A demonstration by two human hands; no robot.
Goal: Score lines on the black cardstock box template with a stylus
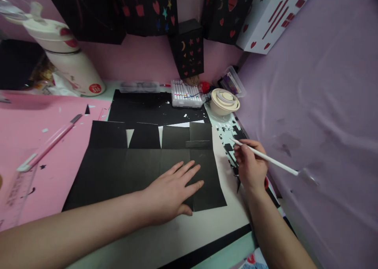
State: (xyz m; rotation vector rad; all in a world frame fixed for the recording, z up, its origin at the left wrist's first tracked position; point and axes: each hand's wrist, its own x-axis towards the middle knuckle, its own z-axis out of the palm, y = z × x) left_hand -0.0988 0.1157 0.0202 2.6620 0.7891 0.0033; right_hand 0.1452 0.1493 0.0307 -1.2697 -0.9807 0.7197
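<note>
My left hand (174, 192) lies flat with fingers spread on a black sheet of card (144, 168). Fold lines cross the sheet, and wedge-shaped notches separate the flaps along its far edge. A narrow black strip (197, 144) rests on the right-hand flap. Off the sheet's right side, my right hand (251, 164) is closed around a slim white pen-like tool (277, 162). Its thin tip points up and left, and a clear cap-like piece shows at the other end. I cannot make out the tip's exact kind. Black and white paper scraps (232, 143) lie beneath that hand.
A pink utility knife (50, 143) and clear ruler (20, 194) lie on pink paper at left. Behind stand a white bottle (71, 64), a box of markers (186, 95) and a lidded cream bowl (224, 102). Decorated black boxes (190, 50) hang above.
</note>
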